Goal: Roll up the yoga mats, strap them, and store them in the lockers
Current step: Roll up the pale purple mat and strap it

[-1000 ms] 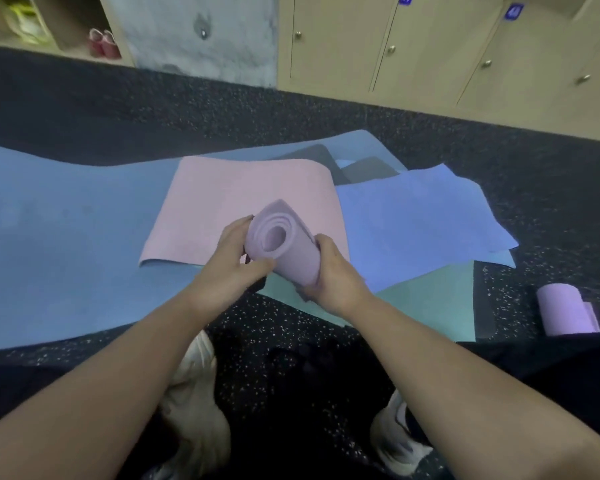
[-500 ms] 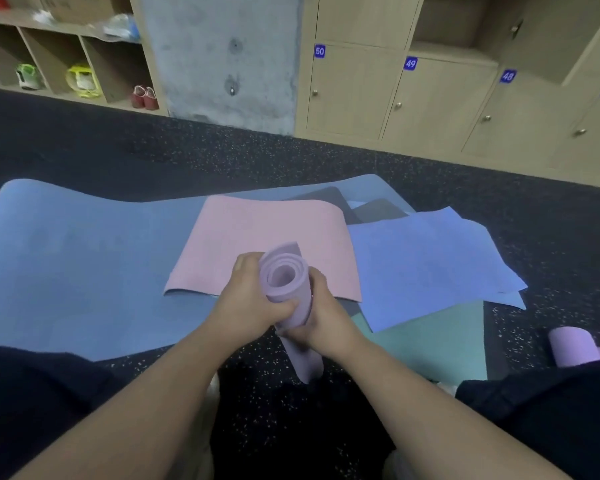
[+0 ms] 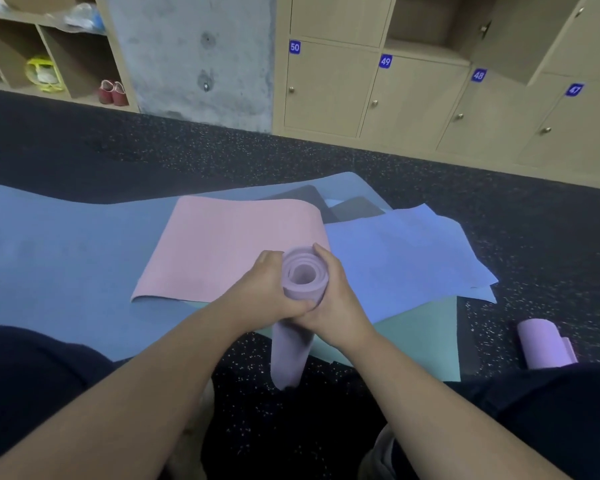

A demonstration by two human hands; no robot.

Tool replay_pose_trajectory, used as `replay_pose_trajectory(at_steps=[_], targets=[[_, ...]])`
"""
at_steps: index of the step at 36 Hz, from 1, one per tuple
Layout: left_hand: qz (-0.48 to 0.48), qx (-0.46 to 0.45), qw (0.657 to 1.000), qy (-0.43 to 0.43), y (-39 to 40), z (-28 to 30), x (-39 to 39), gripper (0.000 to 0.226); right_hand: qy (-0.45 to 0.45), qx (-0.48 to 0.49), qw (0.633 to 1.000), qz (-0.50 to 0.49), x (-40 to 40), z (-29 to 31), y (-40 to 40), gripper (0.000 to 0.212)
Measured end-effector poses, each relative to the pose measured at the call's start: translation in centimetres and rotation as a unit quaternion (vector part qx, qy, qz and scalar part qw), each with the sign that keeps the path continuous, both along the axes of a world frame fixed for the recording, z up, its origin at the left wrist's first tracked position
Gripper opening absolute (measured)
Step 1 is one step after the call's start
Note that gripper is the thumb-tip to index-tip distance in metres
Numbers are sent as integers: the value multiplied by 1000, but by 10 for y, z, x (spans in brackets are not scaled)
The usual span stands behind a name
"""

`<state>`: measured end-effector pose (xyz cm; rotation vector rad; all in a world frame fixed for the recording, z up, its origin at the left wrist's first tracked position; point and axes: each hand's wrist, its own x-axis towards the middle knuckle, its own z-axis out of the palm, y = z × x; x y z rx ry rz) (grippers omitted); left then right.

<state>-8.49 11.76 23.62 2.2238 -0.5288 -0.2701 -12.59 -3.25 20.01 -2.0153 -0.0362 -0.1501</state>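
You've tipped the lilac roll (image 3: 303, 278) upright since a second ago, both your left hand (image 3: 267, 292) and right hand (image 3: 333, 299) wrapped tight around it at frame centre, tail dangling—ready for strapping.

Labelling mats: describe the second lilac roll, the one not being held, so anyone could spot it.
From the numbered lockers, drop to the speckled floor at far right. The lilac roll lies there alone, beside the teal mat, touched by neither hand, unlike its twin.
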Motion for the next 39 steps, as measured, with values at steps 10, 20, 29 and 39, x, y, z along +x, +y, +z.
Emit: replay_pose_trajectory(at_steps=[10,20,29,39], targets=[[-15,-82,994,71,-16,30,12,33,40,-3,999,4,-4,22,-9,104],[36,132,987,-81,-38,18,37,42,56,32,998,8,-7,16,8,125],[-3,248,967,-49,-48,9,43,28,126,23,992,20,-5,3,-7,89],[-16,188,975,-116,-53,16,25,43,158,-4,987,42,-5,8,-13,95]])
